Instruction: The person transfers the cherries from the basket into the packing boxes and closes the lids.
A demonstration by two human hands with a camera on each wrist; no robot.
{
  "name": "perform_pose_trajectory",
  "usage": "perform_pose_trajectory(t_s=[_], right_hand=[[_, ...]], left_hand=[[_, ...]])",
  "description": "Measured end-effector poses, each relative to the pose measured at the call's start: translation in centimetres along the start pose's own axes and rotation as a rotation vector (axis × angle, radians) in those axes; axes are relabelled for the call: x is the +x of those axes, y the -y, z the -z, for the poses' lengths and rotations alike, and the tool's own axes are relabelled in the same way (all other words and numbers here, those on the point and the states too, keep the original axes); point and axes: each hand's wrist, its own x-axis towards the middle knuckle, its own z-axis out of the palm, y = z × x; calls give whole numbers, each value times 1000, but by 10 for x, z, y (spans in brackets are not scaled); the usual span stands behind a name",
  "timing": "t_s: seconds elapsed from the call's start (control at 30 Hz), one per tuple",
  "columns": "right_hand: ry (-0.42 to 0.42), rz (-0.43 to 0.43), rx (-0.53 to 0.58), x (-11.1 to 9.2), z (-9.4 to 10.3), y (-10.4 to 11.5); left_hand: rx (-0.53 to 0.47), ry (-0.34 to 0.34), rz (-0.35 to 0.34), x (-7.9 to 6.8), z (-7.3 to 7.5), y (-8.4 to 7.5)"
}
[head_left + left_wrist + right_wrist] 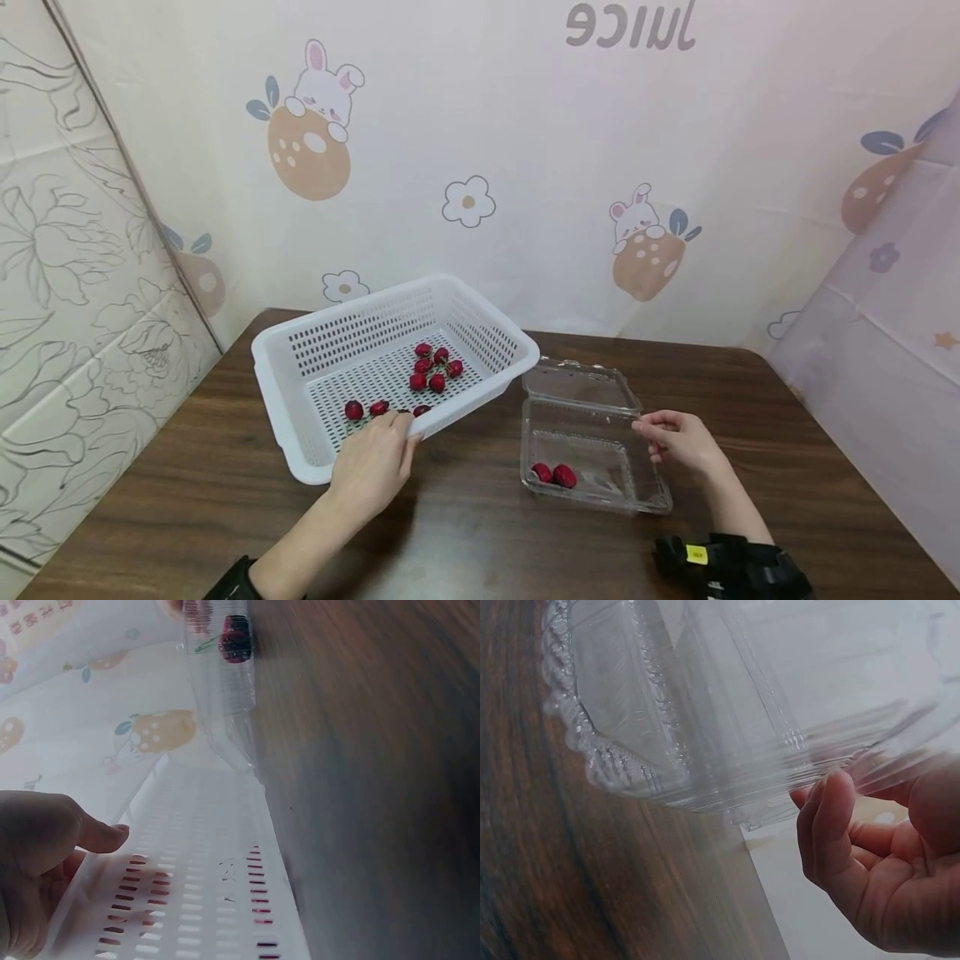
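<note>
My left hand (372, 462) grips the near rim of a white perforated plastic basket (480, 396), with the thumb outside and the fingers over the edge. Several small, round, cherry-like red fruits (437, 382) lie inside the basket; the hand partly hides those by the rim. To its right, a clear plastic clamshell box (577, 500) lies with its lid (577, 386) folded back. Two red fruits (564, 476) sit in the box's near left corner, and a green stem shows in the left wrist view. My right hand (885, 862) pinches the box's right edge between thumb and fingers.
Both containers stand on a dark brown wooden table (465, 533). Behind it hangs a pale curtain (525, 208) printed with rabbits and flowers, and a floral panel (90, 275) stands at the left. The basket's right corner is close to the box's lid.
</note>
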Motion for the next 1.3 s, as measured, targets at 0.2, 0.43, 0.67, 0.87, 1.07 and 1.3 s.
perform_pose_trajectory(t_s=[0.2,0.43,0.67,0.87,1.07,1.3], right_hand=[[12,-4,8,0,1,-1],[25,-2,17,-4,-2,1],[26,-5,18,-4,-3,1],[25,-9,14,-4,-4,3],[36,12,9,-2,-5,0],[39,20,-1,-2,-4,0]], left_hand=[[-74,92,-15,3,8,-1],[-108,225,-31,14,26,2],[-71,308,-59,44,59,5],[-12,355,-102,68,74,5],[7,442,-113,79,69,9],[51,527,-87,80,52,27]])
